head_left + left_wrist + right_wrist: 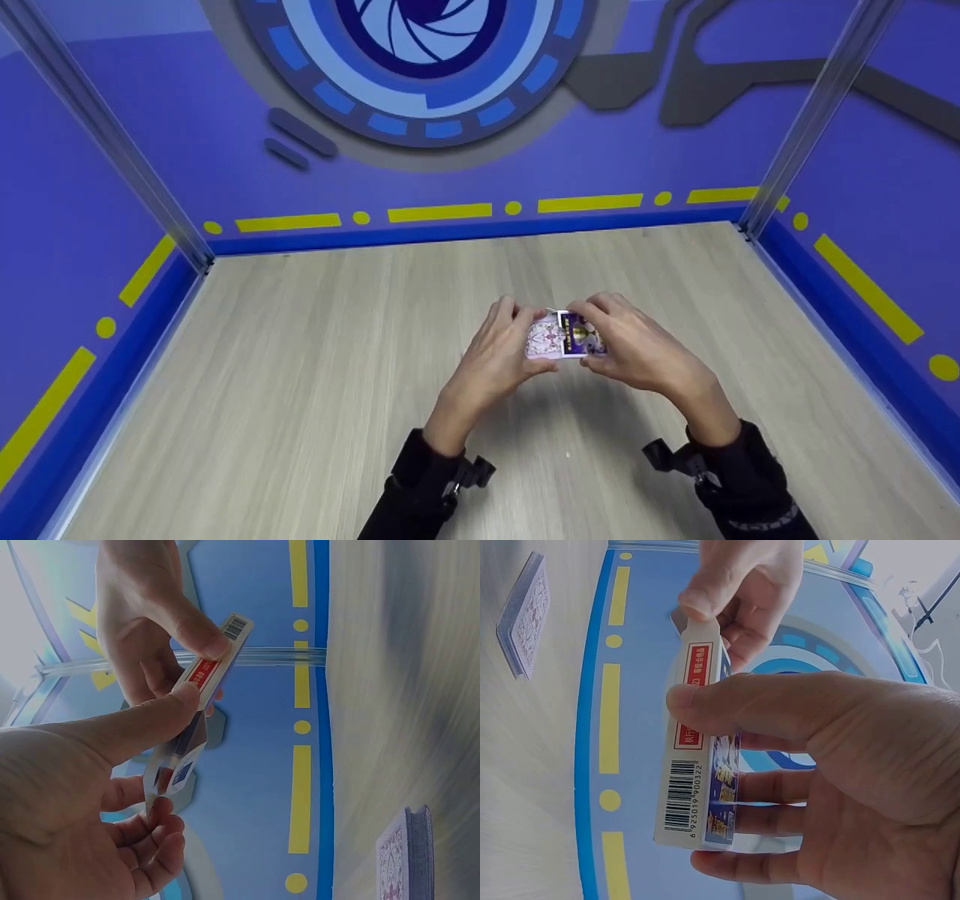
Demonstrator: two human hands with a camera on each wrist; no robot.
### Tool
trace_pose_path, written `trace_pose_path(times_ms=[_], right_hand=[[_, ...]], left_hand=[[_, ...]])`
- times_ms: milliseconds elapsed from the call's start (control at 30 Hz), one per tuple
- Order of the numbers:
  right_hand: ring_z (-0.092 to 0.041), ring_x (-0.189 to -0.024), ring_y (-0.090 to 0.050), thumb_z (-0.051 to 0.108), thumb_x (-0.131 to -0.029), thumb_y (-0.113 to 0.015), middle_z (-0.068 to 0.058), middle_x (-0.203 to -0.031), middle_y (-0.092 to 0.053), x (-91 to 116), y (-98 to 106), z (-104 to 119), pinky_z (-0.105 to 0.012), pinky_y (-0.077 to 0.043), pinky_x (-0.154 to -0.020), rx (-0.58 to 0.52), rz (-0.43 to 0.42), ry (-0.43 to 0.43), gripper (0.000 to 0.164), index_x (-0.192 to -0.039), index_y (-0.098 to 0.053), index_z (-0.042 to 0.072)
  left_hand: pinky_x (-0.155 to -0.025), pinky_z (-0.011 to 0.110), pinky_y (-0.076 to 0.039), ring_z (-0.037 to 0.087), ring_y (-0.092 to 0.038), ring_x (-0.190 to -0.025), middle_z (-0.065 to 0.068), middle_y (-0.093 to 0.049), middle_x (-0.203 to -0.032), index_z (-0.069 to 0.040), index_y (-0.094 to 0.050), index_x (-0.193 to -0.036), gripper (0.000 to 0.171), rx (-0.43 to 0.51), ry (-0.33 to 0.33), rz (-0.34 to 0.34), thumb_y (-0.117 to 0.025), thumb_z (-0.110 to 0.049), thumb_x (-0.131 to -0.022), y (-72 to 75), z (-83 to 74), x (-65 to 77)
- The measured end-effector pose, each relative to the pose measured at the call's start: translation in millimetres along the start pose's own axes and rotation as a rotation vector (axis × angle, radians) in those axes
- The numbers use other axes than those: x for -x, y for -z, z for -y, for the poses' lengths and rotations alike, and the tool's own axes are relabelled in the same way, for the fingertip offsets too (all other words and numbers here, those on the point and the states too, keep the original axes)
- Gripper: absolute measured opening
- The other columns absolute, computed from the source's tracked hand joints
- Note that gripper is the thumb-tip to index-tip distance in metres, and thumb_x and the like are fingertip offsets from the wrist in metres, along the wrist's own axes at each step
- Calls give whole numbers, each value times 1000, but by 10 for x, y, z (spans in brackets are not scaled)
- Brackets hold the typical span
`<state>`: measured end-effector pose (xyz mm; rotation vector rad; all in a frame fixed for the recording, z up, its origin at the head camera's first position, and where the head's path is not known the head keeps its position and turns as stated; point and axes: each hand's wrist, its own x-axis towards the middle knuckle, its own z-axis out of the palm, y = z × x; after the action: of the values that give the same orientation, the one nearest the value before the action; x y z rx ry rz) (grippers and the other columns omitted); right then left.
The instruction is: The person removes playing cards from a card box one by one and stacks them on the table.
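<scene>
Slim, straight-edged box [681, 799] above woodgrain tabletop [300, 375]

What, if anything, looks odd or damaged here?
Only the small white-and-purple cardboard box stands out: near the left hand, its end flap juts out instead of lying closed, probably opened deliberately. I see no damage or spill.

Blue walls [172, 135] border a wood-grain tabletop [300, 375].
</scene>
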<state>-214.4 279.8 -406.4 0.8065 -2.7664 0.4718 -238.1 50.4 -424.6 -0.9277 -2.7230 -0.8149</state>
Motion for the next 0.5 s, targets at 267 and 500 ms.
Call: trace_pose_path(times_ms=[267,500], right_hand=[[-33,-111,-60,8,-78,-89,-19,-124,-60,5,33,-41,-48,-54,-88,1,-7,-8,69,-138,-57,0],[-33,-107,-60,8,-78,-87,-21,-123,-62,18,93,-95,-50,-52,-86,-1,-43,-23,67,-137,-58,-3]], left_hand=[[-99,35,-45,22,-47,-118,7,-50,-125,-12,-63,-138,64,-1,-13,-12,-91,-24,-81,83,56,-8],[-109,39,-40,27,-46,-125,13,-51,-133,-4,-61,-138,60,-8,-9,-56,-83,-5,-83,201,141,7]])
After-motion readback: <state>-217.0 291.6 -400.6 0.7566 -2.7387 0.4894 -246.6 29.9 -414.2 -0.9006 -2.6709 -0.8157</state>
